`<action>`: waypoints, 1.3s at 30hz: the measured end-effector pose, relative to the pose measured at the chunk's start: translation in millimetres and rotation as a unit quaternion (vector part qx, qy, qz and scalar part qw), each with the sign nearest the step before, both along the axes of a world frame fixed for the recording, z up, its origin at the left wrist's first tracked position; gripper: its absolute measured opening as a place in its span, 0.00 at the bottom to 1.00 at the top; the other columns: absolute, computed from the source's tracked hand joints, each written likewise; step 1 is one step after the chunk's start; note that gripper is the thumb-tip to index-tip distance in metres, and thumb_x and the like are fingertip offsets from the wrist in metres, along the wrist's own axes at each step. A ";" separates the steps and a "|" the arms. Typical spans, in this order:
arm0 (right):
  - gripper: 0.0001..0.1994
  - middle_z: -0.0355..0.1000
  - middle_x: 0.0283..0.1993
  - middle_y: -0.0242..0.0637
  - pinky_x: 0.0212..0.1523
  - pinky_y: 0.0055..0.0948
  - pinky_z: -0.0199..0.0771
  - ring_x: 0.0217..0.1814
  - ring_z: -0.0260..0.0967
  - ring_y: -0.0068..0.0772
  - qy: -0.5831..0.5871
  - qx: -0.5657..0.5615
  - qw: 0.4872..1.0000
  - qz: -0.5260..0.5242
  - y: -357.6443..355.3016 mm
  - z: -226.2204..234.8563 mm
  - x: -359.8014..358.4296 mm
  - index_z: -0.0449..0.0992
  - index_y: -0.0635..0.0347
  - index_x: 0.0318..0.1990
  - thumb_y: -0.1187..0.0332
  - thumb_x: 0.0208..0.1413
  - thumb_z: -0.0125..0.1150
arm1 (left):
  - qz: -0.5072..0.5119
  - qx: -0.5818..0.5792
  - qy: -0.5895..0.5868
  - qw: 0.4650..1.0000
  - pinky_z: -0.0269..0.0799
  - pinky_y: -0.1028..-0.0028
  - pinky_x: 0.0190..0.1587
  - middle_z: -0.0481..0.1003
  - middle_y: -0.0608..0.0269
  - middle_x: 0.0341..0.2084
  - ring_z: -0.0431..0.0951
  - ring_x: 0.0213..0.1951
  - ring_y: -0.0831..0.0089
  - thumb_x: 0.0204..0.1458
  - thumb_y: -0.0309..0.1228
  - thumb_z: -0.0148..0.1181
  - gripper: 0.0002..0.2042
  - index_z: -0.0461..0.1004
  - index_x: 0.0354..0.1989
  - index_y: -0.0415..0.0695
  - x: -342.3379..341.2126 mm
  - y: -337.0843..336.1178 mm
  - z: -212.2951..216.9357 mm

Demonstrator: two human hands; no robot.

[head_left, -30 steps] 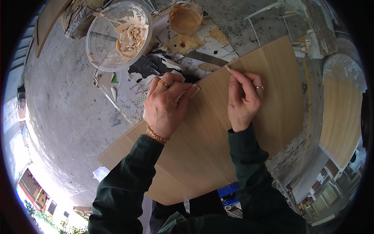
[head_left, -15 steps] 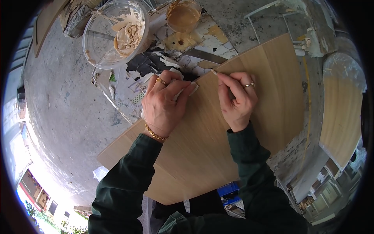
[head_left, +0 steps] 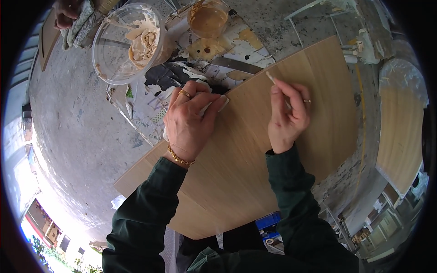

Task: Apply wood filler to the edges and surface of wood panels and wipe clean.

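Note:
A pale wood-grain panel lies beneath both my hands. My left hand is closed round a folded white cloth at the panel's far edge; a white edge of cloth also shows beside the wrist. My right hand is over the panel near the same edge. Its index finger points forward with pale paste on the tip, and the thumb stands a little apart from it. Beyond my left hand is a clear round tub holding beige paste. To its right sits a smaller tub with brownish contents.
Under the tubs is a paint-stained board, with a flat metal strip across it. Another person's hand shows at the top left. A wrapped wood-grain panel stands far right. Near my lap lies a blue box.
My right hand has moved right, its index fingertip lifting from the panel's edge. My left hand stays nearly in place with the cloth. Another person's hand has come in at the top left.

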State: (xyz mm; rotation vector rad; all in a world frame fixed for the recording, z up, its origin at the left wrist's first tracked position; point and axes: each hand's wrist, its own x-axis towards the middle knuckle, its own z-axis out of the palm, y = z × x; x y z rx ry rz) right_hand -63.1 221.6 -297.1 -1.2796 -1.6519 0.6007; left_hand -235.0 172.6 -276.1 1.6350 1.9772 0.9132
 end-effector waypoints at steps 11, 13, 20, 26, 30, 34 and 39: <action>0.06 0.64 0.37 0.33 0.31 0.19 0.66 0.35 0.63 0.21 0.172 -0.027 0.981 -0.080 -0.8 1.6 6.5 0.76 0.62 0.38 0.78 0.53 0.57 | 0.021 0.014 -0.020 0.999 0.68 0.68 0.36 0.72 0.65 0.28 0.72 0.34 0.62 0.42 0.35 0.63 0.07 0.79 0.26 0.46 50.1 59.0 -9.6; 0.06 0.64 0.38 0.33 0.32 0.19 0.66 0.34 0.63 0.21 0.178 -0.023 0.981 -0.080 0.1 2.7 6.0 0.76 0.62 0.38 0.77 0.53 0.57 | 0.021 0.016 -0.019 0.999 0.68 0.68 0.36 0.72 0.65 0.28 0.72 0.35 0.62 0.42 0.35 0.63 0.07 0.79 0.26 0.46 56.5 70.2 -12.0; 0.06 0.63 0.39 0.33 0.32 0.18 0.66 0.35 0.63 0.20 0.179 -0.034 0.980 -0.075 -2.6 1.0 3.1 0.76 0.62 0.39 0.77 0.53 0.56 | 0.035 0.063 0.046 0.996 0.68 0.68 0.33 0.72 0.67 0.27 0.70 0.33 0.63 0.41 0.34 0.63 0.05 0.78 0.23 0.48 63.0 66.6 -5.3; 0.06 0.63 0.39 0.32 0.34 0.18 0.66 0.36 0.63 0.20 0.175 -0.035 0.981 -0.079 -1.9 3.2 6.3 0.76 0.62 0.39 0.77 0.54 0.56 | 0.077 0.083 0.115 0.987 0.66 0.70 0.31 0.71 0.68 0.28 0.68 0.30 0.65 0.42 0.31 0.64 0.03 0.78 0.26 0.49 38.1 8.5 -2.9; 0.06 0.63 0.39 0.33 0.34 0.18 0.66 0.36 0.62 0.20 0.197 -0.046 0.977 -0.066 -0.9 0.4 3.4 0.76 0.63 0.39 0.76 0.54 0.56 | 0.071 0.096 0.121 0.985 0.67 0.70 0.30 0.70 0.68 0.28 0.68 0.29 0.65 0.42 0.32 0.64 0.04 0.77 0.26 0.48 35.4 4.7 -4.7; 0.06 0.65 0.33 0.30 0.30 0.18 0.64 0.32 0.61 0.17 0.134 -0.059 0.988 -0.051 6.1 3.0 0.4 0.76 0.61 0.39 0.74 0.54 0.57 | 0.078 0.106 0.130 0.983 0.65 0.68 0.28 0.69 0.70 0.28 0.68 0.31 0.66 0.42 0.33 0.63 0.04 0.75 0.24 0.49 30.7 3.3 -10.3; 0.05 0.67 0.27 0.30 0.27 0.21 0.61 0.28 0.62 0.21 0.074 -0.125 0.989 -0.025 15.3 8.9 13.4 0.76 0.59 0.36 0.73 0.53 0.57 | 0.079 0.120 0.124 0.982 0.65 0.68 0.29 0.69 0.69 0.29 0.69 0.31 0.66 0.42 0.32 0.62 0.04 0.75 0.24 0.49 35.7 6.8 -11.4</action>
